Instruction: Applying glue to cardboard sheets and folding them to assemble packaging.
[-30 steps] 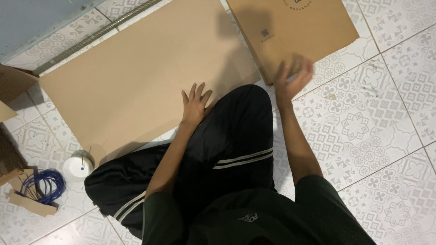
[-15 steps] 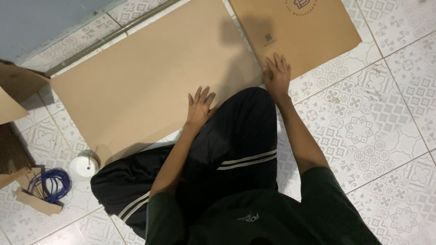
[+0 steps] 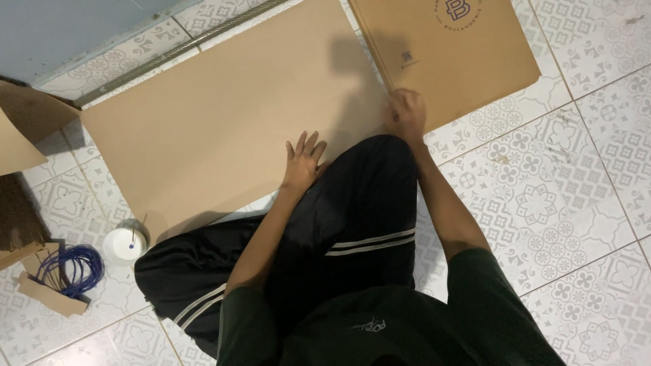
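While your left hand (image 3: pixel 303 157) lies flat and open, fingers spread, on the near edge of the large plain cardboard sheet (image 3: pixel 217 129), keep its weight there so the sheet does not slide on the tiled floor (image 3: pixel 556 183). Your right hand (image 3: pixel 405 112) is curled at the near corner of the printed cardboard piece (image 3: pixel 454 57), which lies on the floor just beside the plain sheet's right end; whether it has pinched the edge or only presses on it, I cannot tell, as the hand is blurred. It would be wise to get the fingertips properly under that corner rather than scraping along it, and to keep the pull low.

Your knee in the black trousers (image 3: pixel 359 203) sits between both hands and touches the sheet's near edge, so it may crowd any movement toward you. To your left stand a small white cup (image 3: pixel 124 244), a coil of blue wire (image 3: pixel 68 268) on a cardboard scrap, and an open box flap (image 3: pixel 27 132), all near the sheet's left end.
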